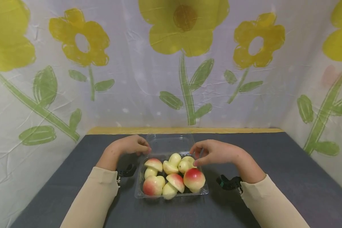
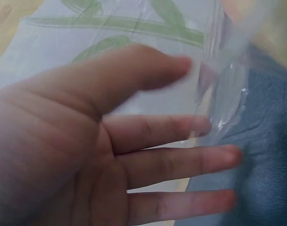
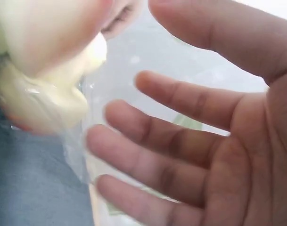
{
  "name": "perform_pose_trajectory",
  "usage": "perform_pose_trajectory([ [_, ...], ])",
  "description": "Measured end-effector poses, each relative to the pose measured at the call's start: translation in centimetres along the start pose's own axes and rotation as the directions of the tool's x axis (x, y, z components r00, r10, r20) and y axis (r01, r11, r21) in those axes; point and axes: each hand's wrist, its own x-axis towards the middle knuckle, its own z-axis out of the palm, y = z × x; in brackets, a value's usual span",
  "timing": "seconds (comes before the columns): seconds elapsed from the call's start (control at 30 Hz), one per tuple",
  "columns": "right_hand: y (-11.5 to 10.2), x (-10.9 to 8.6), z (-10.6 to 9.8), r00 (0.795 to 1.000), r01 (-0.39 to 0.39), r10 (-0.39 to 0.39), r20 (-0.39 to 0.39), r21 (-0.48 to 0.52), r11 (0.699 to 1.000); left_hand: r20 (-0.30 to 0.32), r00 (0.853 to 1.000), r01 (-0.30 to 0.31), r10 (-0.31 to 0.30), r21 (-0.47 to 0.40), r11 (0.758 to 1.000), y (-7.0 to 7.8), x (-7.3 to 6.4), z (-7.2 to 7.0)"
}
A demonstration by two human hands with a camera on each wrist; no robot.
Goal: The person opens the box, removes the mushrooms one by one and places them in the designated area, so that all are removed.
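A clear plastic clamshell box sits on the dark table with its lid tipped back at the far side. Several mushroom-shaped pieces, cream with red-flushed caps, fill the base. My left hand is by the box's far left corner, fingertips right at the plastic edge. In the left wrist view its thumb and fingers are extended beside the clear plastic. At the far right corner is my right hand, its thumb tip close to a pale mushroom. The right wrist view shows its fingers spread, with nothing between them.
The dark tabletop spreads around the box. A tan strip runs along its back edge. Behind stands a white cloth backdrop painted with yellow flowers, also at both sides. Each wrist wears a black strap.
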Motion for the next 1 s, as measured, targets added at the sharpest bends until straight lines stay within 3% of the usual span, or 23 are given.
perform_pose_trajectory([
  [0.2, 1.4, -0.7, 2.1, 0.994, 0.098, -0.099, -0.040, -0.014, 0.995, -0.001, 0.998, -0.058, 0.058, 0.038, 0.998, -1.6, -0.2, 1.5],
  [0.33, 2.4, -1.2, 3.4, 0.983, 0.171, -0.172, -0.069, -0.010, 0.985, -0.123, 0.987, -0.110, 0.106, -0.032, 0.993, -3.4, -1.0, 3.4],
  [0.43, 2.7, -1.5, 3.4, 0.976, 0.201, -0.204, -0.072, -0.043, 0.979, -0.241, 0.961, -0.163, 0.135, -0.096, 0.982, -4.0, -0.9, 4.7],
  [0.53, 2.6, -1.8, 3.2, 0.972, 0.216, -0.224, -0.076, -0.106, 0.971, -0.347, 0.929, -0.195, 0.127, -0.171, 0.966, -3.8, -0.2, 5.4],
  [0.63, 2.4, -2.0, 3.4, 0.966, 0.225, -0.243, -0.088, -0.177, 0.958, -0.414, 0.903, -0.217, 0.114, -0.212, 0.953, -3.5, 0.2, 5.8],
  [0.73, 2.1, -2.1, 3.6, 0.962, 0.226, -0.254, -0.104, -0.222, 0.948, -0.441, 0.893, -0.216, 0.093, -0.239, 0.947, -3.2, 0.5, 6.0],
  [1.0, 2.0, -1.5, 4.5, 0.956, 0.248, -0.277, -0.095, -0.242, 0.938, -0.449, 0.892, -0.176, 0.051, -0.242, 0.954, -3.6, -0.5, 6.8],
])
